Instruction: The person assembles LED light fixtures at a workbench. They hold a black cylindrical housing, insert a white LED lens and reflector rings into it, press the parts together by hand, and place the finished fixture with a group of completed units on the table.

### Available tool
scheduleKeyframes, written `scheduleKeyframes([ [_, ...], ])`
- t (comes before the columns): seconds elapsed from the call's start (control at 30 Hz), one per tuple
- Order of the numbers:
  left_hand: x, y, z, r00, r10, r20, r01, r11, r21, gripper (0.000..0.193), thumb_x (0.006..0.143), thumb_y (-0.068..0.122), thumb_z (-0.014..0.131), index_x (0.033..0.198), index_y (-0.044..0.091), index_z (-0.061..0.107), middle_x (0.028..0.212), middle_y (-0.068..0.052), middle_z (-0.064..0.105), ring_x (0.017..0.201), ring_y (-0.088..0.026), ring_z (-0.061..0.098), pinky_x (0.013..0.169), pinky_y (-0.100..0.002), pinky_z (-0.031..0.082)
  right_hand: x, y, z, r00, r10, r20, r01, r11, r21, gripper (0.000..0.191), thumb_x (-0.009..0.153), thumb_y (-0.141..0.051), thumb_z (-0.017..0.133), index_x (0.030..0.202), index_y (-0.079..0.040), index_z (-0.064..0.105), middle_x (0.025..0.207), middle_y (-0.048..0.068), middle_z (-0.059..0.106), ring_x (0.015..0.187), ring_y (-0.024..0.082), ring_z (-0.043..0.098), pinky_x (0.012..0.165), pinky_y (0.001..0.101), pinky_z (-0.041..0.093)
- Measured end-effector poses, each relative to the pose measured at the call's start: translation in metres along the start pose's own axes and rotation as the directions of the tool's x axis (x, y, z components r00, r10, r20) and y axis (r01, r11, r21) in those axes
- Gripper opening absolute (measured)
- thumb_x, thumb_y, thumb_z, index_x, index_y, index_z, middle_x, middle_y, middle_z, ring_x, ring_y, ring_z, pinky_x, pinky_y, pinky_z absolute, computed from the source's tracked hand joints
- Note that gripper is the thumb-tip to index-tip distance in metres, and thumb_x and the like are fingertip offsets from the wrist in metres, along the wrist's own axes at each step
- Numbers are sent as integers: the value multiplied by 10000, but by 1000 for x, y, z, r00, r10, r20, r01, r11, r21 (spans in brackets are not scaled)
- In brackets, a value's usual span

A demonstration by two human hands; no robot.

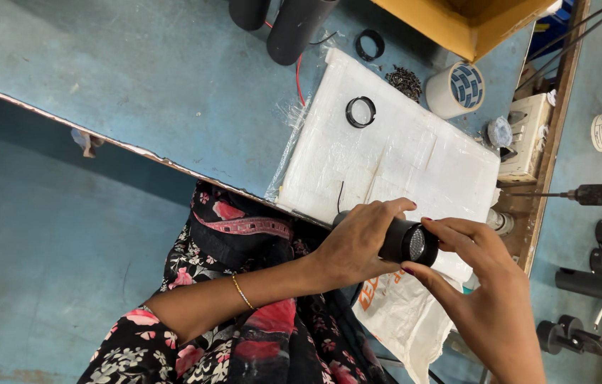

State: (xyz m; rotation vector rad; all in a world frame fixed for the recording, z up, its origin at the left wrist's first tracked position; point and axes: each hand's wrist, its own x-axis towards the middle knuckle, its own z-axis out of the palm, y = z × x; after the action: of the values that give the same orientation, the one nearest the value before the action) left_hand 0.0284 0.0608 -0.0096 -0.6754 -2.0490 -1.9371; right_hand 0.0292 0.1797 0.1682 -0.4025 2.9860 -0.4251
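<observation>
Hands clamp one black cylindrical lamp (404,242): left hand (358,242) wraps its body, right hand (482,284) fingertips pinch its front rim.

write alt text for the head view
Two hands hold a black cylinder with a lens face: left hand wraps its body, right hand pinches the lens end. Behind lie a white foam sheet with a black ring on a blue table.

Head-worn view, steeply down, close
</observation>
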Motion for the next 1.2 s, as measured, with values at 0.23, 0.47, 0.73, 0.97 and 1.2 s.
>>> scheduleKeyframes([
  [0.23,1,2,0,1000,-21,7,21,999,-24,833,805,276,850,1456,82,367,1256,-130,577,1101,-315,607,987,-452,457,-1,1,-4,1000,29,0,-29,1000,-6,579,653,-240,878,1190,-89,724,1142,67,707,963,184,726,830,345,559],
  [0.47,-1,2,-1,1000,5,9,-4,1000,-15,826,855,329,827,1479,76,349,1282,-128,570,1117,-309,603,1001,-450,455,-2,1,-5,999,49,19,-49,999,-7,575,641,-249,880,1172,-85,734,1147,70,710,950,188,722,814,344,558],
  [0.73,-1,2,-1,1000,-3,27,3,1000,-15,837,858,366,813,1481,65,344,1299,-125,554,1144,-306,595,1021,-459,448,-1,1,-5,998,46,37,-45,999,-22,572,626,-243,880,1161,-100,740,1150,56,708,968,189,722,841,354,555],
  [0.97,-2,3,-2,999,-8,33,9,1000,-15,840,853,356,815,1486,70,343,1311,-122,560,1171,-303,598,1025,-456,450,0,2,-3,998,33,47,-32,999,-7,552,631,-241,879,1149,-109,742,1175,48,699,1012,207,701,866,360,552],
  [1.2,-1,3,0,1000,-3,26,3,1000,-7,851,842,335,832,1480,65,338,1292,-118,565,1156,-294,605,1031,-464,449,0,3,-4,999,-12,51,12,1000,-5,560,634,-241,867,1159,-92,739,1165,58,688,1031,225,692,859,365,549],
])
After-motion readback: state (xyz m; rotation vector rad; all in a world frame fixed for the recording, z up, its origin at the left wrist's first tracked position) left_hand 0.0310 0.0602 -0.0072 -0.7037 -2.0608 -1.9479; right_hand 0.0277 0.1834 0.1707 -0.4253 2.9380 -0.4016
